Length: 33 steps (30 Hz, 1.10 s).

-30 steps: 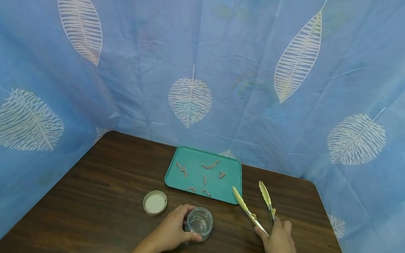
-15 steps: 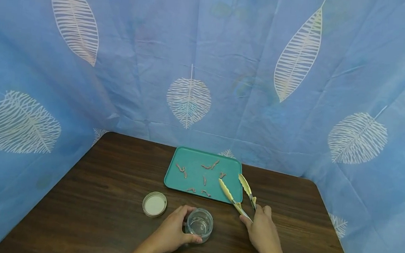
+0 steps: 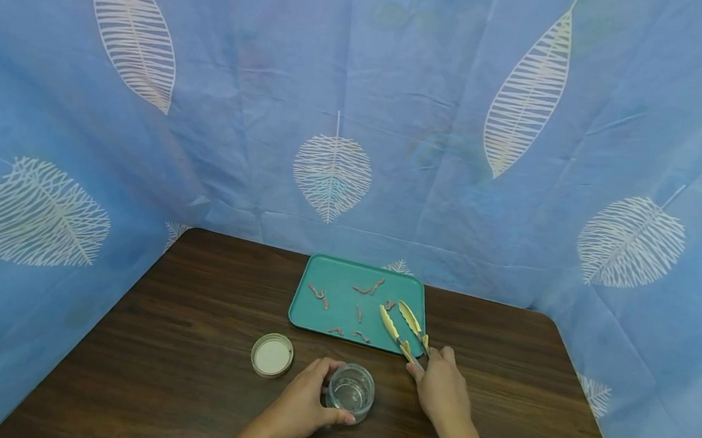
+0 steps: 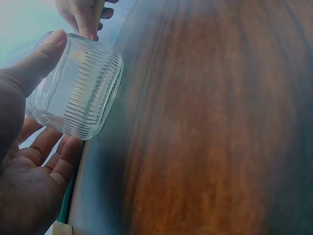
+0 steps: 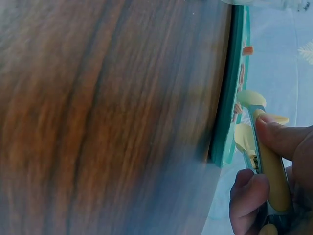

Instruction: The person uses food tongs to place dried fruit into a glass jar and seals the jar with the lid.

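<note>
My left hand (image 3: 299, 404) grips a clear glass jar (image 3: 351, 389) from its left side, thumb and fingers around the wall. In the left wrist view, the jar's ribbed lower wall (image 4: 90, 93) shows between thumb and fingers. With my right hand (image 3: 444, 388) I hold a pair of tongs (image 3: 390, 324) with pale yellow scalloped tips, slightly spread. The tips overlap the right part of a teal tray (image 3: 334, 273), close beside a curled pinkish strip (image 3: 389, 304). In the right wrist view, thumb and fingers wrap the tongs' yellow handle (image 5: 274, 181).
Several other thin pinkish strips lie scattered on the tray, among them a strip (image 3: 359, 314) near its middle. A round lid (image 3: 272, 356) with a white inside lies left of the jar. Blue leaf-patterned cloth (image 3: 258, 136) hangs behind the dark wooden table (image 3: 162, 341).
My right hand has moved left and forward, taking the tongs from right of the tray to over its right part. The gap between their tips has narrowed. The left hand stays on the jar.
</note>
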### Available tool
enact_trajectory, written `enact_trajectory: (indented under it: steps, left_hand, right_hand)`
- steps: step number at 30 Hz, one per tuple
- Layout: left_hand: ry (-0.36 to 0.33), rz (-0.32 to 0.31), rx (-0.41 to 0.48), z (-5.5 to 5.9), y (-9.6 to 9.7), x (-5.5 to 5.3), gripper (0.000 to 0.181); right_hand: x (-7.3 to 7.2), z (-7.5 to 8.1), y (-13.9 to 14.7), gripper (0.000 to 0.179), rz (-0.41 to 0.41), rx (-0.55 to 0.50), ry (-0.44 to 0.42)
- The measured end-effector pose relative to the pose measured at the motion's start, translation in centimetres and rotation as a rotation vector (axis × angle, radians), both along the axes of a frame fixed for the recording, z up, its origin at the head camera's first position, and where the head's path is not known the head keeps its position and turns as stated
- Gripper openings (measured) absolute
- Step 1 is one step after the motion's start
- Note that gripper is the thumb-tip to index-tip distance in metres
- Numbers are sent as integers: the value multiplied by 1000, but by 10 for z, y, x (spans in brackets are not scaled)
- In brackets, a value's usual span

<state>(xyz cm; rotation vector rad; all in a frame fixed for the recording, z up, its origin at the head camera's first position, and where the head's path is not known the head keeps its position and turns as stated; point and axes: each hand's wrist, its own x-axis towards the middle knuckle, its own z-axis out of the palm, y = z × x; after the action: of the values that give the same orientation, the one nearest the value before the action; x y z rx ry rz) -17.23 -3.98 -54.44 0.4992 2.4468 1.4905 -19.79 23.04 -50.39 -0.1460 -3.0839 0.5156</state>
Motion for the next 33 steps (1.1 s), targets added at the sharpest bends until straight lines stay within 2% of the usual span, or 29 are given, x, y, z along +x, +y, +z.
enact_trajectory:
  steps: [8, 15, 33]
  left_hand:
    - [6, 3, -11, 0, 0, -1, 87]
    - [10, -4, 5, -1, -1, -1, 87]
    - [-21, -4, -1, -1, 0, 1, 88]
  right_hand:
    - [-4, -2, -6, 57, -14, -15, 29]
    - [-4, -4, -6, 52, 7, 19, 69]
    - [-1, -7, -4, 52, -35, -33, 44]
